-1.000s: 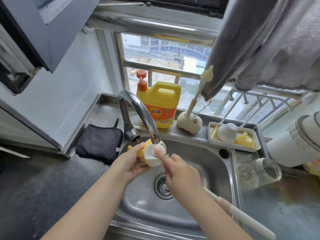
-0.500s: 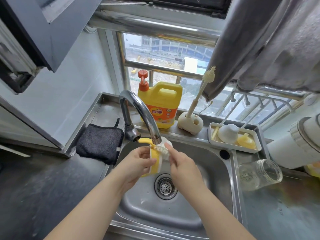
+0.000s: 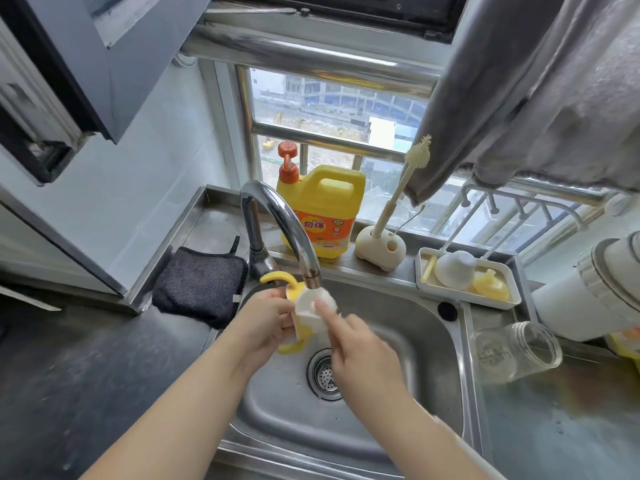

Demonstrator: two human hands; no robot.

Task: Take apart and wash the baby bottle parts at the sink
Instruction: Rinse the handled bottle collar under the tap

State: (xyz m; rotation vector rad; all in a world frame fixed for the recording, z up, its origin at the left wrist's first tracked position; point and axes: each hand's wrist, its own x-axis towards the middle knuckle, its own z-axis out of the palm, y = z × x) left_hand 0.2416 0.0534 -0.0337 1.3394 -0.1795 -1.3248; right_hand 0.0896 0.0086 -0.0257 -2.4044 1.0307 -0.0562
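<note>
My left hand (image 3: 266,320) grips the baby bottle's white screw collar (image 3: 308,306) with its yellow handles (image 3: 277,277), right under the faucet spout (image 3: 311,275), over the sink (image 3: 415,341). My right hand (image 3: 360,355) points its index finger onto the collar. It seems to hold a brush, of which only a pale strip shows along the forearm. The clear glass bottle (image 3: 516,351) lies on its side on the counter to the right. A white cap (image 3: 453,270) and a yellow part (image 3: 491,289) sit in the white tray (image 3: 464,301).
A yellow detergent jug (image 3: 325,209) and a brush stand (image 3: 381,247) stand on the ledge behind the sink. Left of the sink lies a black cloth (image 3: 201,285). A white appliance (image 3: 588,292) stands at the right, and a grey towel (image 3: 536,81) hangs above.
My left hand has turned the collar so its white side faces me again. My right index finger has moved back onto it, and the brush bristles are out of sight.
</note>
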